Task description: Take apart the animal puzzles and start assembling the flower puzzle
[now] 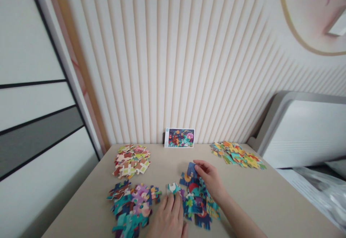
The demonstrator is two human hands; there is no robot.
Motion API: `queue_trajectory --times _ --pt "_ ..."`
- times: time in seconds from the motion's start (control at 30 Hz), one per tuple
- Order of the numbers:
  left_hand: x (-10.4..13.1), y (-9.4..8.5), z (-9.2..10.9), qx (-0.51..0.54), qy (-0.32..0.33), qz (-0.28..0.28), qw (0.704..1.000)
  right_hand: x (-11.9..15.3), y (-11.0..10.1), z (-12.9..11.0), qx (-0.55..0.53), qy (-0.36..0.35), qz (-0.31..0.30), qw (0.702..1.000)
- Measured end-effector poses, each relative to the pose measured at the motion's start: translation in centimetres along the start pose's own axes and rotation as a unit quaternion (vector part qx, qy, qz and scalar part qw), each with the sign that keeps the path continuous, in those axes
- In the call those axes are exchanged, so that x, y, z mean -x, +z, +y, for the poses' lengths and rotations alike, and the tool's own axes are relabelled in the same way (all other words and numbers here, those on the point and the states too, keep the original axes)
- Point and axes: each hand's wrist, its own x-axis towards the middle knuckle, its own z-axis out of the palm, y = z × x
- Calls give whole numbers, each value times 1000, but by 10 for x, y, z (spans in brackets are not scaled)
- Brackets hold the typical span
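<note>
Between the thumb and fingers of my right hand [209,178] is a blue jigsaw puzzle piece [191,169], raised at the far edge of a loose pile of dark blue, teal and red puzzle pieces [198,205]. My left hand [170,214] lies palm down at that pile's left side, fingers stretched forward. Its fingertips touch a white and teal puzzle piece [173,187]. To the left of this hand lies another heap of teal, purple and brown puzzle pieces [132,209].
A picture card [180,138] with a dark, colourful scene leans against the ribbed wall at the back. Pink and green puzzle pieces [132,160] are heaped at the back left, yellow and orange puzzle pieces [239,155] at the back right. A grey-white headboard [302,129] stands beyond the table's right edge.
</note>
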Motion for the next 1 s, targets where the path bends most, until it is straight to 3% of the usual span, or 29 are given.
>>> queue_trajectory --times 0.23,0.4,0.57,0.73,0.83,0.9,1.0 --pt "-1 12 0 -3 0 7 1000 -47 39 2 64 29 -120 990" --pt "-3 13 -1 -18 18 2 1000 -65 81 8 142 -5 -148 979" --pt "-5 9 -3 -13 24 -26 999 -65 100 5 290 -57 -163 941" --pt "-5 11 -2 4 19 -37 999 -58 105 -5 432 -144 -113 883" --pt "-4 17 -2 4 16 -29 999 -48 101 -16 457 -172 -96 867" --pt "-3 22 -3 2 20 -18 1000 -36 89 -25 452 -190 -103 865" --pt "-2 25 -4 0 25 3 1000 -12 49 -31 436 -209 -104 869"
